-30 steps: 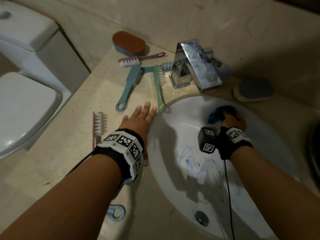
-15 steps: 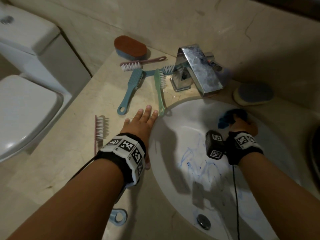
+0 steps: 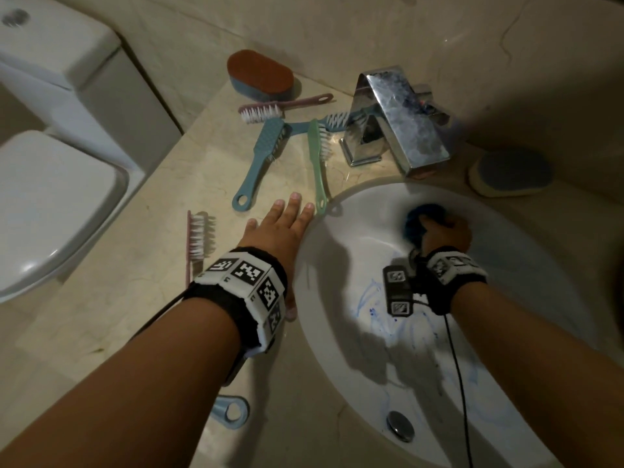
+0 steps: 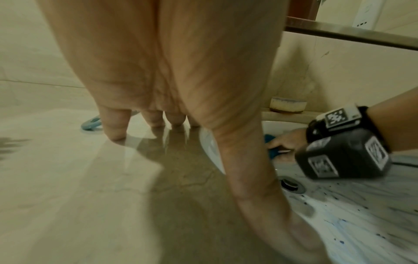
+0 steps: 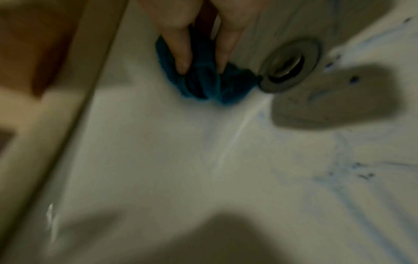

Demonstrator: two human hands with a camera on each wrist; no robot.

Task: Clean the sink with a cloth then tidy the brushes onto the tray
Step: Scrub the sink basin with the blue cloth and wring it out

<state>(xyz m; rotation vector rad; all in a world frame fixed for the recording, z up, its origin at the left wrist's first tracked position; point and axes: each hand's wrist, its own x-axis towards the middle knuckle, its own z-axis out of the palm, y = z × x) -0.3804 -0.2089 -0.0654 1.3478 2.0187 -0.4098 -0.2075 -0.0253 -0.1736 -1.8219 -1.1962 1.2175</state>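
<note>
R hand grips blue cloth on sink far wall, shifted leftward vs 0.5 s ago. L hand, fingers flat on counter, unchanged. Cloth blurred; 5 brushes by tap, 1 handle half hidden under L arm.

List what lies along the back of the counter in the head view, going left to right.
Toilet tank → brown-topped sponge → pink brush → chrome faucet → blue-topped sponge.

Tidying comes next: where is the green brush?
In the head view, the green plastic brush lies on the counter, left of the chrome tap, handle by the left hand.
</note>
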